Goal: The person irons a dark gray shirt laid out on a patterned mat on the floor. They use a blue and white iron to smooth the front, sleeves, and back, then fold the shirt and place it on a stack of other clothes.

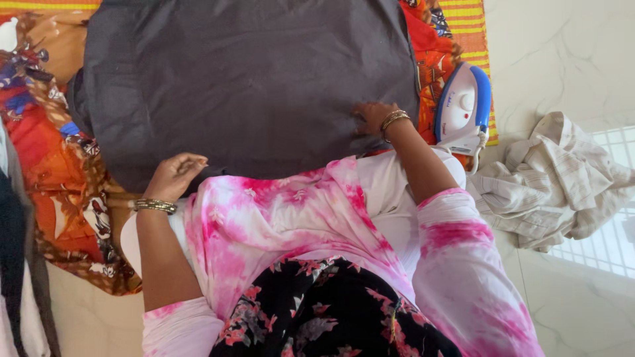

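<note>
A large dark grey cloth [245, 79] lies spread flat over an orange patterned blanket [46, 165] on the floor. My left hand [175, 175] is curled on the cloth's near edge at the lower left and pinches it. My right hand [374, 118] presses flat on the cloth near its lower right corner, fingers spread. Both wrists wear gold bangles. A white and blue electric iron [463, 106] stands just right of my right hand, on the blanket's edge.
A crumpled cream striped garment [552, 182] lies on the pale marble floor [562, 53] at the right. Dark and light clothes [16, 264] are piled at the left edge. My pink tie-dye sleeves and scarf fill the foreground.
</note>
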